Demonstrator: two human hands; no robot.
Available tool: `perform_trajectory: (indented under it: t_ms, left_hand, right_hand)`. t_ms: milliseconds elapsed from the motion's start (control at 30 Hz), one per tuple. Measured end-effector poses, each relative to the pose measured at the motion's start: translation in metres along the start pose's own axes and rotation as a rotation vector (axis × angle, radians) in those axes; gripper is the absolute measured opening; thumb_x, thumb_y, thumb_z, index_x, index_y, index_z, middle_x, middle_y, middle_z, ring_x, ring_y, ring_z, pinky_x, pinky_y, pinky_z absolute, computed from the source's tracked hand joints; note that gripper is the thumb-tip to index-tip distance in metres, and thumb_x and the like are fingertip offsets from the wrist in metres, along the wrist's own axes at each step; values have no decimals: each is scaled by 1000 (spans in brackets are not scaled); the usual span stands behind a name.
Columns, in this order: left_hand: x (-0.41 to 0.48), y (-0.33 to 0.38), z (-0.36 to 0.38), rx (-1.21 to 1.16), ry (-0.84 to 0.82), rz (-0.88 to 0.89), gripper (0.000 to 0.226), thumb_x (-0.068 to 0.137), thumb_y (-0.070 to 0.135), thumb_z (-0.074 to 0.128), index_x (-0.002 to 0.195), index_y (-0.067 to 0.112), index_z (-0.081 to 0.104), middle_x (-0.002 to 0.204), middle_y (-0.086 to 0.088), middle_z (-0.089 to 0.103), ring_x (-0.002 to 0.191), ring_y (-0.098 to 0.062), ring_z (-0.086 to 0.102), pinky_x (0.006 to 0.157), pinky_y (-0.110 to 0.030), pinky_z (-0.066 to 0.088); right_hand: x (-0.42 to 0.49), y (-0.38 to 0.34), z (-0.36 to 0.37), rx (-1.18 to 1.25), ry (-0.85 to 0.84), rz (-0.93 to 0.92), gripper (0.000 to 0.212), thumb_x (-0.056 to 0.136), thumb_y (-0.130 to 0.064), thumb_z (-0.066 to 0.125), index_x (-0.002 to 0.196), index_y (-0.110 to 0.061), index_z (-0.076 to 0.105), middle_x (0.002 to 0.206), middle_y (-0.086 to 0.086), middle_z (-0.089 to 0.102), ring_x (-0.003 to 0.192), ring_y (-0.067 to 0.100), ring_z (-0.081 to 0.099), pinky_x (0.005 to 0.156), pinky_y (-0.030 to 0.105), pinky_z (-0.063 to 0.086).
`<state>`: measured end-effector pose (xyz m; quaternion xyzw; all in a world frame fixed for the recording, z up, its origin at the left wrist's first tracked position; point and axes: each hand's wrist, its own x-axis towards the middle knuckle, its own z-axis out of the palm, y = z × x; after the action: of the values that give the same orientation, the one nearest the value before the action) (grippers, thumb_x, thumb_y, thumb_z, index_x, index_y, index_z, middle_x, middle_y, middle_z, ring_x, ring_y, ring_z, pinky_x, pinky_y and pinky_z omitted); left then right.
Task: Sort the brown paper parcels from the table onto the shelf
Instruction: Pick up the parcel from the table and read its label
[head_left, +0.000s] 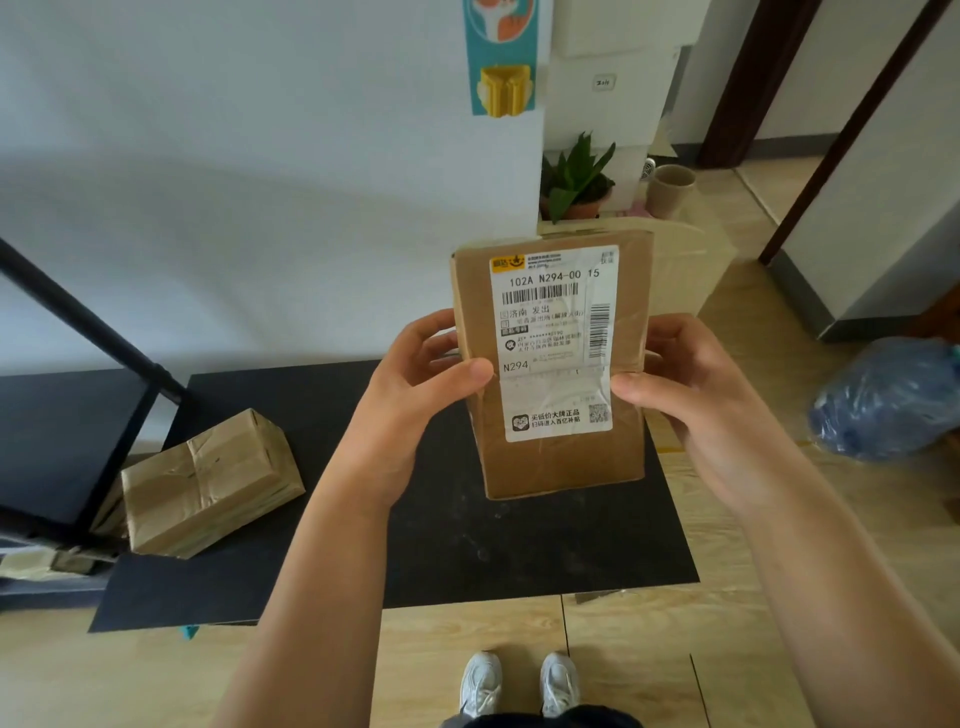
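I hold a brown cardboard parcel (563, 467) upright in front of me, its white shipping label facing me. My left hand (415, 395) grips its left edge with the thumb on the front. My right hand (685, 395) grips its right edge the same way. Below it lies the black table top (519, 545). A second parcel wrapped in brown paper (208, 483) lies at the table's left end. It rests against the black metal shelf frame (88, 322), whose dark shelf board (57, 436) is at the far left.
More brown wrapped packages (47, 561) show under the shelf at the lower left. A potted plant (576, 182) and a paper cup (670, 189) stand behind the parcel. A blue plastic bag (893, 400) lies on the wood floor at right. My white shoes (519, 680) are below.
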<state>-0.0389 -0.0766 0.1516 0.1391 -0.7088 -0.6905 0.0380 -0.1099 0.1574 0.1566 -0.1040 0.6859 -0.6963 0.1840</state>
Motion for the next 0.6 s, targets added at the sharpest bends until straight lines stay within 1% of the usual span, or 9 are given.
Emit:
perform_trajectory:
  t_ms: [100,233,333,400,500,567,600]
  left_hand:
    - [-1,1,-1,8,-7,10,79,63,47,77,135,24,54,127,-1,70,117,-20,68,105,-50,51]
    - [-2,2,-2,4,-22,20,78,64,46,77,135,23,55,127,-1,70,118,-20,68,106,-50,50]
    - [-3,2,-3,-8,-19,23,77,65,47,76,135,23,55,126,-2,71,117,-20,68,107,-49,49]
    - [-3,2,-3,-19,-14,17,76,65,47,76,134,22,57,125,-2,72,116,-21,69,106,-48,49]
    - [-4,1,-2,-15,-11,4,75,66,52,73,134,23,58,121,0,74,113,-19,70,103,-43,52]
    - [-4,1,-1,-6,-2,-6,76,66,56,70,134,23,58,118,4,75,110,-16,71,100,-41,53]
    - [-4,1,0,-3,3,-15,76,67,58,69,133,23,58,117,5,75,109,-15,72,99,-40,54]
  right_hand:
    - [-2,0,-1,9,-18,-17,38,75,-11,73,110,-15,58,109,2,77,102,17,73,78,24,59]
    - [-4,-2,-1,7,-26,-31,40,73,-13,73,110,-15,57,109,3,77,103,18,73,80,27,60]
    - [-5,-3,1,0,-21,-32,42,72,-19,73,112,-17,57,110,2,76,103,18,73,81,28,59]
    - [-6,-2,3,0,-6,-23,48,72,-25,72,118,-18,58,113,1,75,105,16,72,83,29,56]
    - [-9,0,7,-39,-16,-15,60,75,-37,70,131,-23,57,119,-6,73,110,10,69,92,29,50]
    - [-10,0,9,-50,-39,-4,60,77,-41,67,134,-25,57,121,-9,73,112,8,68,95,30,49]
    - [-10,-1,10,-52,-50,-1,56,79,-40,65,132,-27,57,119,-10,74,111,7,69,94,28,50]
